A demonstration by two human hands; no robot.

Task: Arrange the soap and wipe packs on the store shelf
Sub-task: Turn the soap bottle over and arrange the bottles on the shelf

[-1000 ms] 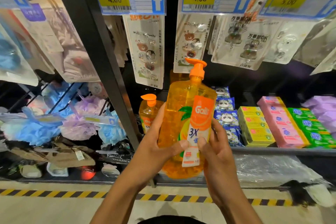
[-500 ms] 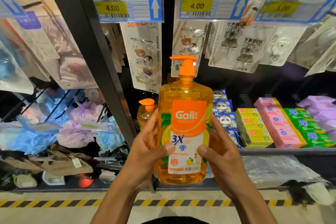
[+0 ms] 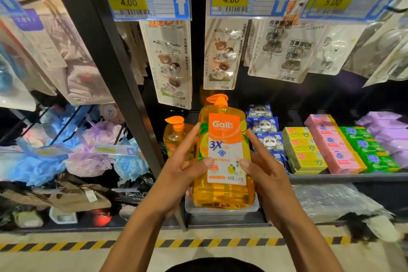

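Head view: Gail orange soap pump bottle (image 3: 223,161) is upright at the shelf front (image 3: 353,177), between a smaller soap bottle (image 3: 176,137) and panda wipe packs (image 3: 267,137). Left hand (image 3: 183,168) and right hand (image 3: 267,172) clasp its sides, thumbs on the label. Risk: a sideways nudge tips the smaller bottle or shoves the wipes.

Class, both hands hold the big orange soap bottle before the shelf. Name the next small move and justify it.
Probably ease the large soap bottle forward onto the shelf: the left hand and right hand hold it upright, label outward, in front of the smaller bottle and panda wipe packs.
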